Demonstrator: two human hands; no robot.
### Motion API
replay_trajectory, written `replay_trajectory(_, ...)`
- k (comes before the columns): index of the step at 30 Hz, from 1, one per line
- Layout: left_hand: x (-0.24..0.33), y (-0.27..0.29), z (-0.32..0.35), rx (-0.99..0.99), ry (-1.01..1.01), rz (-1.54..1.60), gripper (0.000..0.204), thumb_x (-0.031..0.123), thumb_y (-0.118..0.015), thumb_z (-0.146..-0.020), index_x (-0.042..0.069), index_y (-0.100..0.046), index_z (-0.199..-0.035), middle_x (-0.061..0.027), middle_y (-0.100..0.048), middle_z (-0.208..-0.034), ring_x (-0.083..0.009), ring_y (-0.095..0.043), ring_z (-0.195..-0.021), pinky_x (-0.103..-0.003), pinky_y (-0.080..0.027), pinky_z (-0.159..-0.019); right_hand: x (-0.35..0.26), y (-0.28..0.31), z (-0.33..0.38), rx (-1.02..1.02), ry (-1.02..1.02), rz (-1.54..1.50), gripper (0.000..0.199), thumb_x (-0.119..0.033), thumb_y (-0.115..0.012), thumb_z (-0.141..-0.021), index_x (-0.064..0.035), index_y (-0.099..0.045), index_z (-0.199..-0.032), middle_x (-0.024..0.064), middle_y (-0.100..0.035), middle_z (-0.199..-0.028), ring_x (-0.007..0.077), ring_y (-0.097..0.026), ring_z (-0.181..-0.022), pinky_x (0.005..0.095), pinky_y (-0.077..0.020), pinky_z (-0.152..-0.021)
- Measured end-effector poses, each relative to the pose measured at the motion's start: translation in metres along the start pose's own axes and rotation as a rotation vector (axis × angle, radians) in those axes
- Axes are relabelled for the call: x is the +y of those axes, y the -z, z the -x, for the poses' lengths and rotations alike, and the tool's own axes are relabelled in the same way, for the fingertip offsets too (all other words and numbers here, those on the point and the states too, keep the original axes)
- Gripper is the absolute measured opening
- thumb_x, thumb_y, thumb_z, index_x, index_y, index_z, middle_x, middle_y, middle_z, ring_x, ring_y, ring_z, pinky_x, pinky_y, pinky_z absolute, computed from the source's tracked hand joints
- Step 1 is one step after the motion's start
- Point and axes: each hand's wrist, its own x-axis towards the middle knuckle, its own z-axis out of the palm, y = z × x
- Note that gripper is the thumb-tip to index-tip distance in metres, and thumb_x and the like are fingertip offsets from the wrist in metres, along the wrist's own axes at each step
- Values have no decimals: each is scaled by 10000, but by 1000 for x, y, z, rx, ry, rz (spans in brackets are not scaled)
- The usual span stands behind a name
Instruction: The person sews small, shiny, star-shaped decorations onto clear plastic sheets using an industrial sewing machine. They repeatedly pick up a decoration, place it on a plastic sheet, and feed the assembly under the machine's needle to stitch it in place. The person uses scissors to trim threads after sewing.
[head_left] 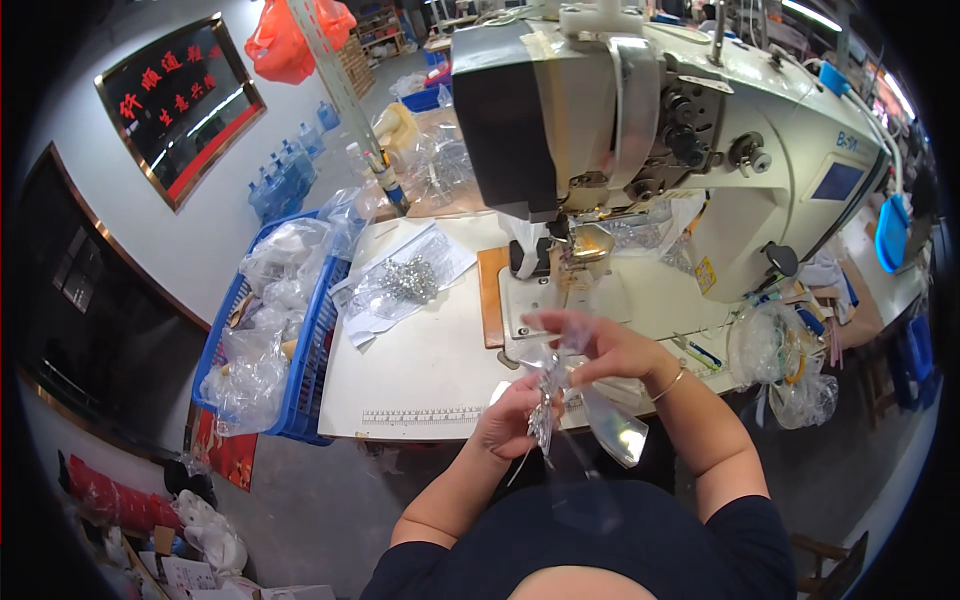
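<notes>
In front of the sewing machine [600,110], my left hand [508,418] is closed on a bunch of small shiny silver pieces [543,415]; their exact kind is too small to tell. A thin pale strand hangs below that hand. My right hand [612,350], with a bracelet at the wrist, is just above and to the right, its thumb and fingers apart over clear plastic. Part of this clear plastic strip [615,425] hangs down beneath it past the table's front edge. The machine's needle area [580,255] lies just beyond my hands.
A heap of similar silver pieces [408,280] lies on white paper [445,250] on the white table [385,385]. Left of it stands a blue crate [315,350] of plastic bags. A pen [703,352] and bagged items [780,350] are at right. Water jugs [280,180] stand behind.
</notes>
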Motion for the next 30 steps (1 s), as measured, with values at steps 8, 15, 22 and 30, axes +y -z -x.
replay_trajectory(8, -27, 15, 3, -127, 140, 447, 418, 40, -616, -795, -30, -414, -1154, -51, -456, -817, -134, -472, -706, -235, -420, -617, 12, -7, 1, -23, 275, 155, 437, -112, -785, -659, -110, -640, -1071, 90, -414, -1329, 230, -361, -1266, 382, -288, -1047)
replay_trajectory(15, -32, 23, 4, -185, 130, 512, 435, 30, -596, -796, -35, -400, -1178, -61, -434, -813, -138, -464, -712, -240, -414, -626, -3, -7, 11, 30, 442, 624, 131, -131, -775, -684, -91, -672, -755, 83, -609, -1039, 248, -524, -1091, 414, -366, -966)
replay_trajectory(22, -37, 29, 5, -189, 140, 650, 411, 63, -569, -835, -33, -398, -1197, -70, -463, -858, -138, -486, -734, -246, -429, -648, -6, -16, 20, 46, 238, 515, 107, -79, -730, -724, -48, -641, -775, 53, -650, -803, 153, -628, -742, 250, -492, -666)
replay_trajectory(30, -12, 15, -13, 270, -280, -378, 518, 232, -499, -891, 19, -350, -1339, -154, -463, -1260, -252, -529, -1060, -354, -459, -894, 4, -12, 25, 384, -116, 319, 147, -96, -736, -740, -2, -623, -743, 34, -633, -685, 72, -568, -624, 217, -465, -574)
